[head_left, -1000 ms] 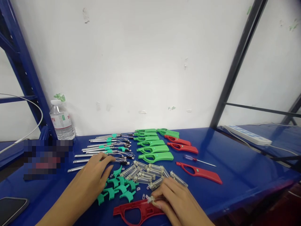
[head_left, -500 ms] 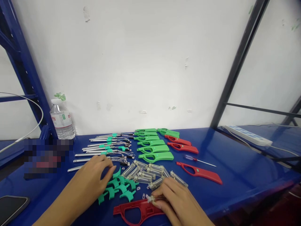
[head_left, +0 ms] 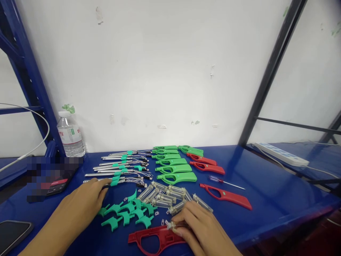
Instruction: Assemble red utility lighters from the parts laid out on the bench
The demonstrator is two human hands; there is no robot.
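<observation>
My left hand (head_left: 86, 201) reaches over the front of a row of metal lighter tubes (head_left: 97, 174) with wires and green clips. Its bent fingertips close at the nearest tube, mostly hidden beneath the hand. Below and right of them lie several green triggers (head_left: 128, 216). My right hand (head_left: 198, 225) is closed around a clear lighter fuel tank (head_left: 172, 224), whose valve end sticks out past the fingers. That tank is over a red lighter shell half (head_left: 144, 237), inner side up, partly covered by the hand. Several more clear tanks (head_left: 161, 203) lie just beyond.
Green lighter shells (head_left: 183, 177) are lined up at the back, with red ones (head_left: 234, 199) to their right. A screwdriver (head_left: 226, 182) lies between the red ones. A water bottle (head_left: 70, 137), a phone (head_left: 14, 234) and a power strip (head_left: 281, 153) stand or lie around the edges.
My left hand has moved left and away from the green triggers to the metal tubes. More triggers show where it was. My right hand stays in place with the tank.
</observation>
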